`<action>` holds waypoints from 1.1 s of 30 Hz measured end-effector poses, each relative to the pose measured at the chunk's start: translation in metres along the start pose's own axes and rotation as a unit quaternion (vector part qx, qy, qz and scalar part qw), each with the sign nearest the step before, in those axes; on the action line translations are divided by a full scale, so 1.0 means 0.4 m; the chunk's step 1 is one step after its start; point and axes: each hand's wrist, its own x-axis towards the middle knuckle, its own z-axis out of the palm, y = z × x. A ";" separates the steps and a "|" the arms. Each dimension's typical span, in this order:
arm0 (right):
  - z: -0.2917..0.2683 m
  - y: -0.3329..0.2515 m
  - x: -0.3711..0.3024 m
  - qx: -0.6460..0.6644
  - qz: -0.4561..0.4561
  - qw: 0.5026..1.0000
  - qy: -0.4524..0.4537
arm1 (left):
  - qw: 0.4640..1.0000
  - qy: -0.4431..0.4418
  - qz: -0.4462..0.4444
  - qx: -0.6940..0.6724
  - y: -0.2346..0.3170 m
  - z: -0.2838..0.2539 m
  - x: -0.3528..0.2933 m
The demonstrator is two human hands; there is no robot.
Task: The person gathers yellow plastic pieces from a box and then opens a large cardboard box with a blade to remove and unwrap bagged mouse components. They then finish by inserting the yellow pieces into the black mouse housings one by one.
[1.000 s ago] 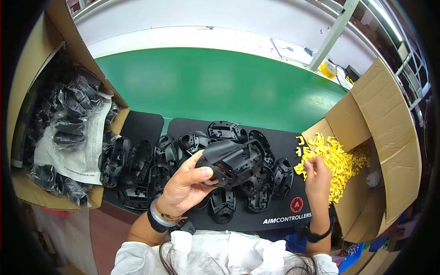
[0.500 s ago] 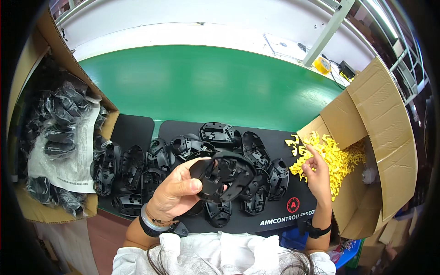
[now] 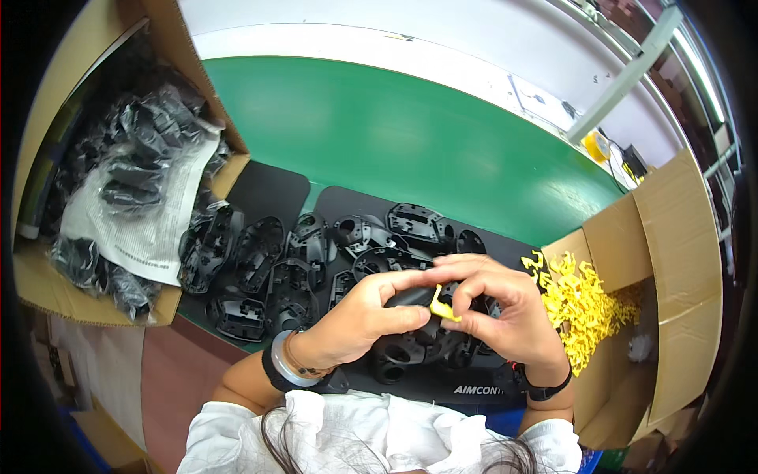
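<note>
My left hand (image 3: 359,316) grips a black plastic controller shell (image 3: 412,298), held up over the mat; the fingers of both hands cover most of it. My right hand (image 3: 509,316) pinches a small bent yellow plastic clip (image 3: 445,310) against the shell's near side. The left thumb touches the clip's left end. Whether the clip is seated in the shell I cannot tell. Beneath and behind my hands lie several more black shells (image 3: 288,296), their ribbed insides facing up.
A black mat (image 3: 276,186) lies on the green table (image 3: 339,118). At left, a cardboard box (image 3: 178,67) holds bagged black parts (image 3: 142,166). At right, a heap of yellow clips (image 3: 580,308) spills from a tipped cardboard box (image 3: 679,261). A yellow tape roll (image 3: 596,146) sits far right.
My right hand has come left from the yellow heap and now holds a clip against the shell. The shell has turned in my left hand. The whole view has shifted and tilted.
</note>
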 end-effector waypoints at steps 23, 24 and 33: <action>0.153 -0.010 0.024 -0.341 -0.146 0.868 0.331 | 0.969 0.035 0.238 0.059 -0.067 -0.007 0.030; 0.158 -0.009 0.022 -0.337 -0.145 0.873 0.321 | 0.969 0.037 0.238 0.059 -0.063 -0.010 0.027; 0.109 -0.047 -0.042 -0.257 -0.019 0.954 0.150 | 0.988 0.027 0.146 -0.037 -0.049 -0.021 0.016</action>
